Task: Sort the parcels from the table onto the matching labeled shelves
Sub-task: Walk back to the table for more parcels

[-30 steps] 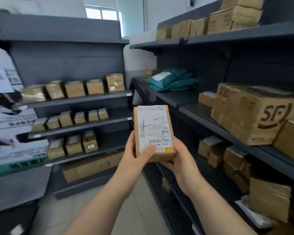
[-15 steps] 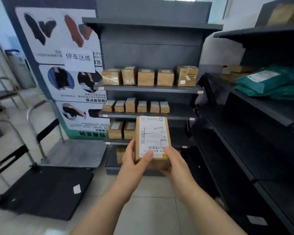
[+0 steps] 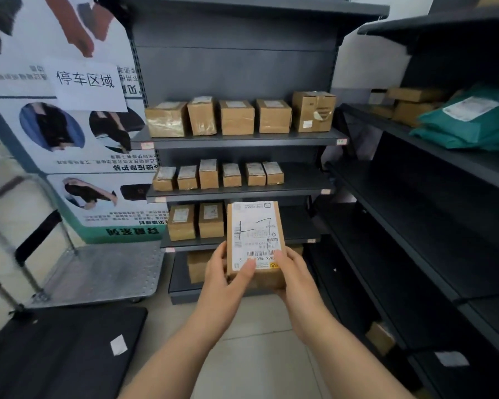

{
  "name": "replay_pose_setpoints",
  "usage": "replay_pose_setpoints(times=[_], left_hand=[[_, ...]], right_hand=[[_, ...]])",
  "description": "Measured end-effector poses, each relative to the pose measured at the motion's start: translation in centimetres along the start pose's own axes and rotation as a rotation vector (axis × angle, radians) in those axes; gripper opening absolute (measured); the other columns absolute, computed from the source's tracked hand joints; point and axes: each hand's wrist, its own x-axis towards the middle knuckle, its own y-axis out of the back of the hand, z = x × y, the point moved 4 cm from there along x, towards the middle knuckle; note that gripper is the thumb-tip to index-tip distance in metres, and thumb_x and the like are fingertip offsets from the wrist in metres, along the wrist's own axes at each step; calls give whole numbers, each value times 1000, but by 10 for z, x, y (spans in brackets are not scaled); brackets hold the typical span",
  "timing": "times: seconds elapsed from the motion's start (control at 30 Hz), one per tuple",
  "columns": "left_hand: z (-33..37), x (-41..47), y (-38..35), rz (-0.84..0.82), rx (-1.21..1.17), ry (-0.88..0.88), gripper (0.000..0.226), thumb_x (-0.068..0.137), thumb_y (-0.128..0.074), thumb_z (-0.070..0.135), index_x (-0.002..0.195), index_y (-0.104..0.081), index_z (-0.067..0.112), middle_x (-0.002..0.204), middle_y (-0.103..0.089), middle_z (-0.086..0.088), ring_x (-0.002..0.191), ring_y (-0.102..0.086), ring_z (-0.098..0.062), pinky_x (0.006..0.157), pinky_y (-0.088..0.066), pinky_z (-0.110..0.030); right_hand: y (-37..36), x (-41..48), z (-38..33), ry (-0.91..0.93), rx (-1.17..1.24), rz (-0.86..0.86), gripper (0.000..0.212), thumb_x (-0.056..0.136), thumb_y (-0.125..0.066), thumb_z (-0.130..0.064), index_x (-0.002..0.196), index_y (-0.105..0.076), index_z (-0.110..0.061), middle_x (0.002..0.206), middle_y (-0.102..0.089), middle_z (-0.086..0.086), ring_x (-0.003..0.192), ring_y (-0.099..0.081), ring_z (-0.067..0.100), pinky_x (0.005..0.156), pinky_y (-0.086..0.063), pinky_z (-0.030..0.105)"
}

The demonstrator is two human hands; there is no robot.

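Two hands hold one brown parcel [image 3: 255, 272] upright between them, its white label [image 3: 254, 226] facing the camera. The left hand [image 3: 221, 273] grips the parcel's lower left edge, with the thumb laid across the bottom of the label and the fingers curled behind. The right hand [image 3: 298, 279] grips the lower right corner, thumb by the barcode, the other fingers under and behind the box. A large handwritten mark runs across the label.

Beyond the hands stands a dark grey shelf unit [image 3: 234, 70]. Just above the left hand, two brown boxes [image 3: 182, 226] stand side by side on a shelf, and the parcel's top reaches that shelf level in view. Higher up, a row of six small boxes [image 3: 208, 175] sits on the next shelf, and above it is a row of five larger boxes [image 3: 236, 116]. Far to the right of the right hand, green mailer bags [image 3: 473, 122] lie stacked on another rack. Left of the left hand, a metal platform trolley [image 3: 104, 272] stands on the floor.
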Motion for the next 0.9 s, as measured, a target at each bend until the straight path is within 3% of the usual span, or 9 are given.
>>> replay_pose_setpoints(times=[0.07,0.3,0.43,0.53,0.6,0.7,0.83,0.9], left_hand=[[-2,15,-3,-7,-14,17,65,89,-59,35,145,-25,28,137,-48,9,116,-49,-1,70,-42,0],[-16,85,-23,-41,-27,92,47,94,-54,27,134,-28,30,115,-51,21,96,-47,15,65,-39,4],[-20,144,-39,-57,41,118,52,95,-53,32,141,-29,30,123,-48,20,101,-48,10,68,-37,4],[-22,195,-53,-44,148,88,49,95,-51,35,141,-34,32,136,-39,12,114,-43,3,92,-34,-12],[-23,230,-66,-59,198,86,51,95,-48,39,143,-33,33,139,-35,11,119,-38,1,97,-32,-19],[-27,279,-87,-69,210,111,51,95,-48,38,143,-32,30,139,-39,13,122,-39,-2,96,-33,-19],[-37,326,-115,-82,169,187,53,97,-49,33,143,-26,24,136,-48,12,114,-44,0,78,-37,-9],[-45,347,-126,-109,173,204,54,96,-49,34,144,-26,23,138,-49,10,115,-45,-1,81,-37,-12]], right_hand=[[0,16,2,4,-19,3,35,90,-56,-39,124,-50,-31,115,-66,-7,112,-59,14,103,-44,45],[13,94,12,-47,-77,46,42,93,-51,-40,134,-46,-30,121,-63,-7,113,-57,12,104,-42,39],[26,159,14,-92,-110,55,37,94,-48,-43,130,-50,-35,120,-63,-10,113,-57,11,104,-42,41],[37,208,12,-133,-118,68,39,92,-50,-45,130,-50,-35,122,-61,-10,115,-55,12,106,-40,44],[47,240,8,-147,-110,98,29,91,-53,-43,119,-51,-34,121,-61,-6,114,-55,14,105,-41,44],[66,287,1,-133,-117,144,17,91,-56,-36,104,-49,-30,114,-61,-3,108,-58,15,101,-44,42],[85,337,-3,-140,-146,158,27,92,-54,-34,116,-46,-22,113,-61,-3,105,-58,12,98,-45,36],[95,357,0,-157,-151,179,24,93,-54,-34,114,-47,-24,113,-62,-2,106,-58,13,98,-44,36]])
